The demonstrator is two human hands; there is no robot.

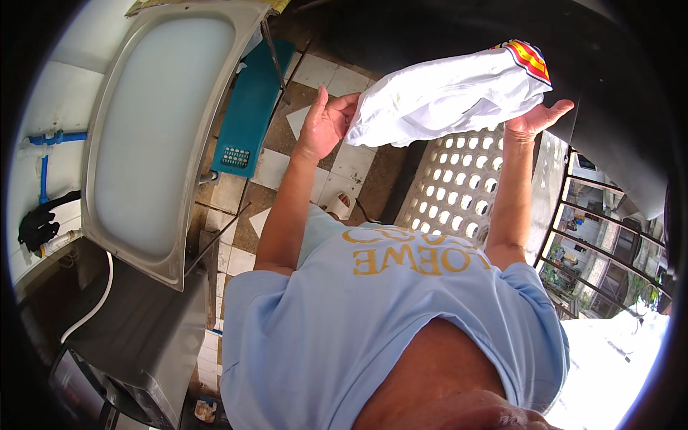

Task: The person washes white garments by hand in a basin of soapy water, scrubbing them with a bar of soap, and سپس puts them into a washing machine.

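A white garment (pixel 437 100) with a red, yellow and dark blue band at one end stretches between my raised hands. My left hand (pixel 326 125) supports its left end, thumb up and fingers partly behind the fabric. At the opposite end, below the coloured band, my right hand (pixel 536 120) bears the cloth. The right thumb points outward, while the other fingers are largely hidden under the garment. The fabric hangs loosely folded, well above the floor.
To the left stands a wide metal-rimmed basin (pixel 183 261) of cloudy water. Beside it lies a long teal plastic piece (pixel 244 107) over checkered floor tiles (pixel 271 168). A dark grey boxy appliance (pixel 136 322) is at lower left. A perforated wall (pixel 451 183) and barred window (pixel 602 229) are to the right.
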